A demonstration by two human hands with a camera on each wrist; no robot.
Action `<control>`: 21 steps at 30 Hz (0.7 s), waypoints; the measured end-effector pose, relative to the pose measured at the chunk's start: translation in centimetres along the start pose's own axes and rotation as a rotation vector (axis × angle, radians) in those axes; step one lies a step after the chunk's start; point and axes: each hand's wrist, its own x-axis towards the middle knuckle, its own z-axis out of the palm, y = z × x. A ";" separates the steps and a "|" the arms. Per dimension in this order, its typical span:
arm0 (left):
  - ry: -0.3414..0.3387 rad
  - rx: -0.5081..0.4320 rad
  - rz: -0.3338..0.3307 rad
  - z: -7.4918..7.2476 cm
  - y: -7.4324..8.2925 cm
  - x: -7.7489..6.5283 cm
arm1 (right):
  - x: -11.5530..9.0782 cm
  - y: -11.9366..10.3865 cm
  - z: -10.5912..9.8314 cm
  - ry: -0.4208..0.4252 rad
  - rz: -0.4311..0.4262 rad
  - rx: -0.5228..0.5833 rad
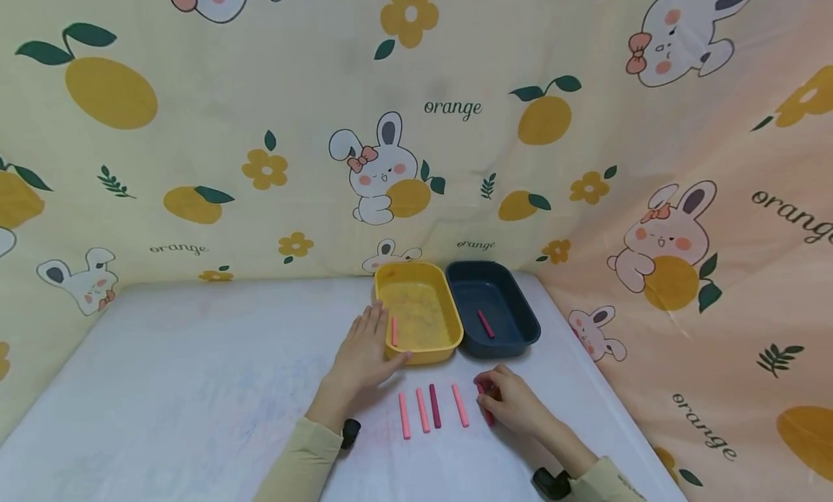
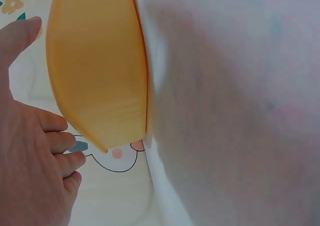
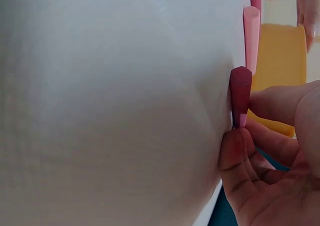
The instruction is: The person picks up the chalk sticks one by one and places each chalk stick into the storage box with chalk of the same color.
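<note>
My right hand (image 1: 510, 403) pinches a dark red crayon (image 3: 241, 88) between thumb and fingers at the right end of a row on the table. To its left lie a pink crayon (image 1: 460, 405), a dark red crayon (image 1: 434, 406) and two more pink ones. My left hand (image 1: 364, 350) rests at the near left side of the yellow tray (image 1: 426, 356), its fingers extended along the rim and thumb apart. Inside that tray is one pink crayon (image 1: 394, 331). The dark blue tray (image 1: 504, 349) beside it holds one dark red crayon (image 1: 486, 324).
Both trays stand side by side at the back of the white table (image 1: 195, 386), close to a patterned cloth backdrop (image 1: 325, 68). Cloth also hangs along the right table edge. Each wrist wears a black camera strap.
</note>
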 end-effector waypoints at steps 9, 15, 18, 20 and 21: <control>-0.019 -0.009 -0.022 0.3 0.1 0.0 | 0.0 0.3 0.1 -0.001 -0.003 -0.007; -0.023 -0.021 -0.021 0.6 0.2 -0.1 | -0.1 0.3 0.2 0.001 -0.001 0.021; -0.024 -0.016 -0.024 0.7 0.1 -0.1 | -0.2 0.1 0.2 0.006 -0.006 0.037; -0.025 -0.015 -0.032 0.8 0.1 -0.1 | -0.2 0.0 0.2 0.013 -0.005 0.048; -0.029 -0.021 -0.040 0.8 0.1 -0.1 | -0.2 0.0 0.2 0.016 -0.004 0.053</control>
